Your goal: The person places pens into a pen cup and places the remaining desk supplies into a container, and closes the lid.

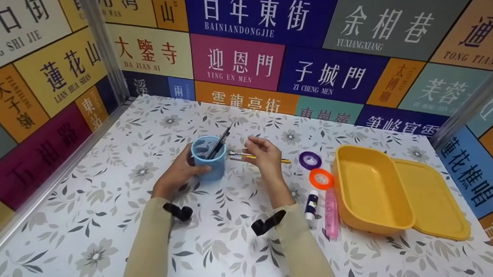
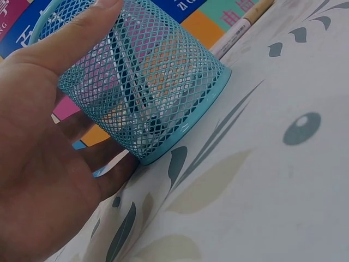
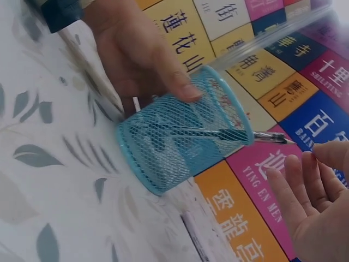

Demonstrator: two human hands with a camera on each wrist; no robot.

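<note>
My left hand (image 1: 181, 166) grips a light blue mesh pen cup (image 1: 212, 170) from its left side, thumb across the front. Two slim dark pens (image 1: 218, 144) lean inside the cup, their upper ends above its rim; the mesh shows them in the left wrist view too. To the right of the cup, my right hand (image 1: 266, 158) hovers with loosely bent fingers and nothing in them. Its fingertips are near the pens' upper ends in the right wrist view, apparently apart from them. Several slim pens or brushes (image 1: 286, 161) lie on the table, partly hidden behind that hand.
Right of my hands lie a purple tape roll (image 1: 301, 160), an orange tape roll (image 1: 314, 182), a glue stick (image 1: 311, 206) and a pink ruler-like strip (image 1: 331, 214). Beyond them are a yellow box (image 1: 370, 227) and its yellow lid (image 1: 433, 199). Printed panels (image 1: 238, 62) wall the table's back.
</note>
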